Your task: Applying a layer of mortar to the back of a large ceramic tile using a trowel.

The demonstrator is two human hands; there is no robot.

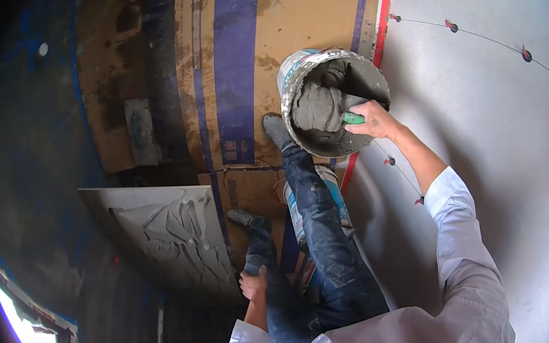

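My right hand (374,119) grips the green handle of a trowel (353,118), whose metal blade reaches into thick grey mortar (316,107). The mortar sits in a smeared bucket (291,76), its mouth tilted toward me. Part of the blade is hidden by mortar and my fingers. My left hand (253,284) rests on my left leg near the knee, thumb and fingers apart, holding nothing. Beside that leg, a large tile (214,204) carries an uneven layer of mortar on its upward face.
Stained cardboard sheets (304,7) cover the floor ahead. A flat rectangular trowel (142,132) lies on them at the left. Another bucket (339,195) stands partly behind my right leg. Along the right runs a pale tiled surface (481,96) with small red clips (451,25) in its joint.
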